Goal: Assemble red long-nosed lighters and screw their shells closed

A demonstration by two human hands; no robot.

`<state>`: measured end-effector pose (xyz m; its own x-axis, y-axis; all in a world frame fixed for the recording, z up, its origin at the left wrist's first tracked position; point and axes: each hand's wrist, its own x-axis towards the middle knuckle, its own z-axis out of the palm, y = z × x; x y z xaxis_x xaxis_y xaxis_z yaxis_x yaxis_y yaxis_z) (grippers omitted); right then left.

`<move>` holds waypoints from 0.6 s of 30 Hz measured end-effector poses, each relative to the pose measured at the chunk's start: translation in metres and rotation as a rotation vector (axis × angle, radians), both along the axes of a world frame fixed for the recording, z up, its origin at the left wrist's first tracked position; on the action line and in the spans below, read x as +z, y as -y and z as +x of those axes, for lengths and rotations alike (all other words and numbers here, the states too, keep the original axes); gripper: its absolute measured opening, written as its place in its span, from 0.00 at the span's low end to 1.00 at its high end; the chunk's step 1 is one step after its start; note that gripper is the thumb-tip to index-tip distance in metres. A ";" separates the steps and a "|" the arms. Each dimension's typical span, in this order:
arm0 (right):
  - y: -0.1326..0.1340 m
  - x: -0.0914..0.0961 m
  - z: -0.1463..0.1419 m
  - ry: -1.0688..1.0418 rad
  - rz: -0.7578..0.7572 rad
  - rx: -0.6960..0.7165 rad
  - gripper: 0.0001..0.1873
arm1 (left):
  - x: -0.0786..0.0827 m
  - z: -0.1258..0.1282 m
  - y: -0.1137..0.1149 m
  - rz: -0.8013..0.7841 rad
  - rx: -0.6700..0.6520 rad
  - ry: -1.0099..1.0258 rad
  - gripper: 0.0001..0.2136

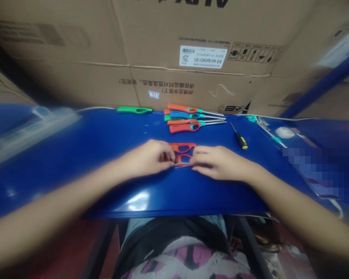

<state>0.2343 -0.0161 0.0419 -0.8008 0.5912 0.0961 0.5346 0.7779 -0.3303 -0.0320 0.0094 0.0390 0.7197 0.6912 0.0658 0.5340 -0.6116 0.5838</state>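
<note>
Two orange lighter casing halves (184,148) lie one behind the other on the blue table, each with an oval trigger opening. My left hand (158,157) is closed at the left end of the nearer half, thumb and finger pinched together at its edge. From the right, my right hand (211,161) closes on the same half, its fingertips covering that end. A thin pale strip or wire shows between the fingertips along the near edge; its kind is too small to tell. Both hands partly hide the casing.
Several assembled gas lighters (186,127) with metal tubes lie behind my hands. A green lighter casing (134,110) rests to their left, a black-and-yellow screwdriver (240,140) to their right. A power strip (31,131) is at far left; a large cardboard box (151,50) stands behind.
</note>
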 end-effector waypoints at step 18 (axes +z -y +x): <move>-0.008 -0.012 -0.004 -0.251 -0.204 -0.018 0.04 | -0.002 0.004 0.002 0.034 -0.020 0.017 0.04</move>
